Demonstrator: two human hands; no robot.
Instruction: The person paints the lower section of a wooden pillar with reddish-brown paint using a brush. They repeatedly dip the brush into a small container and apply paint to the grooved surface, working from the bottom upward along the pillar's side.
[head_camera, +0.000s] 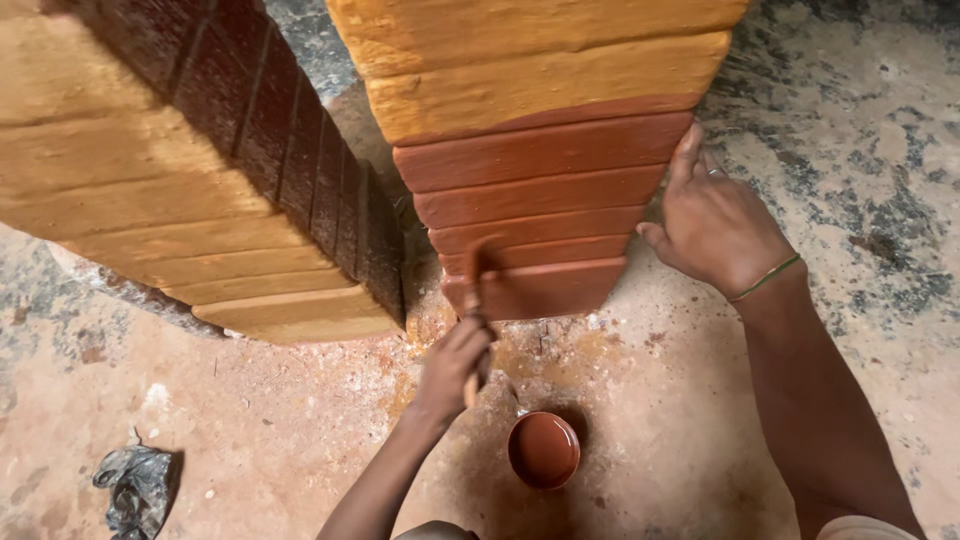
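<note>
Thin wooden-handled paintbrush (472, 290) sat bristles-up against the lowest course of the stepped, grooved pillar (530, 200), whose lower courses were red-brown and upper ones bare yellow. Left hand (455, 360) had its grip closed tight round the brush handle, low enough to reach the base. Right hand (715, 225) lay open and flat on the pillar's right edge, holding nothing, apparently bracing. Small round bowl of red-brown paint (543, 450) stood on the stained concrete floor (250, 430), just beside the brush hand. Crumpled grey rag (135, 490) lay well apart, lower left.
</note>
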